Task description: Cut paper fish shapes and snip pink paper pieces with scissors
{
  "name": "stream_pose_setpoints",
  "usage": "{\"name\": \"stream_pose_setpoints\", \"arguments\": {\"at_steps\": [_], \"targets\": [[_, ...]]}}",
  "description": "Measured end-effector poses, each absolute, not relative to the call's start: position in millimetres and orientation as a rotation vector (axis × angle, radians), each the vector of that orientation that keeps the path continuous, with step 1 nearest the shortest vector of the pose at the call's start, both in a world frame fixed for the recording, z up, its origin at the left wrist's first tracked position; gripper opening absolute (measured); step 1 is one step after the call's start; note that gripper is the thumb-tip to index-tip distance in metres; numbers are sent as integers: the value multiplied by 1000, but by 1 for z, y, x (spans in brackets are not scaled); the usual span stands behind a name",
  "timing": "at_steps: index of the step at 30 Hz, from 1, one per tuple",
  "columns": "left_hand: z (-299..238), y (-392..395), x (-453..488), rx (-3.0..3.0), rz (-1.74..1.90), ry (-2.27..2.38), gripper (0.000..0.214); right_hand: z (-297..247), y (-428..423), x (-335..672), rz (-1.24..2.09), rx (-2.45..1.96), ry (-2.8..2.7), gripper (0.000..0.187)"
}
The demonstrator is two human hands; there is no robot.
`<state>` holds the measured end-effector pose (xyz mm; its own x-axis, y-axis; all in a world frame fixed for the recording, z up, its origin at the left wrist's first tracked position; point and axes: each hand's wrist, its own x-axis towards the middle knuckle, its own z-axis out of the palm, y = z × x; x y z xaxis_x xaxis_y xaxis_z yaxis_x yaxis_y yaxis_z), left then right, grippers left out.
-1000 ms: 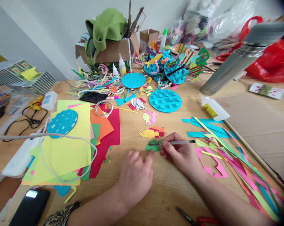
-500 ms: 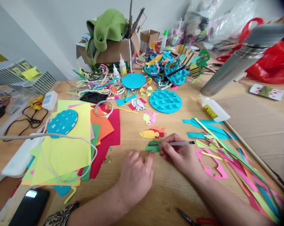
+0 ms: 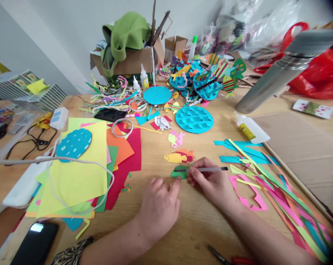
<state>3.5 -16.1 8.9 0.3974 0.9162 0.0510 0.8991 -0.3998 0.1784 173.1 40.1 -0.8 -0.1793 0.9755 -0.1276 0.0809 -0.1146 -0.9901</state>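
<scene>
My right hand (image 3: 210, 180) is closed around a slim grey pen (image 3: 214, 169), whose dark tip rests on a small green paper cutout (image 3: 174, 173). My left hand (image 3: 161, 202) lies on the table just left of it, index fingertip stretched out against the cutout's lower edge, other fingers bent, nothing held. Part of the cutout is hidden behind my right fingers. Directly above it lies a yellow, red and orange paper fish (image 3: 177, 157). Farther up is a pink and light-green paper fish (image 3: 175, 139).
Coloured paper sheets (image 3: 81, 176) pile up at left beside a black phone (image 3: 34, 243). Paper strips (image 3: 282, 202) lie at right with a glue bottle (image 3: 253, 129) and steel thermos (image 3: 274, 77). Red-handled scissors (image 3: 218, 254) show at the bottom edge. A blue disc (image 3: 194, 119) lies ahead.
</scene>
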Motion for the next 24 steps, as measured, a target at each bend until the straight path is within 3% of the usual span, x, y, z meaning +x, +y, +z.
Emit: {"name": "stream_pose_setpoints", "arguments": {"at_steps": [24], "targets": [[8, -16, 4, 2555, 192, 1660, 48, 1, 41, 173, 1376, -1282, -1365, 33]]}}
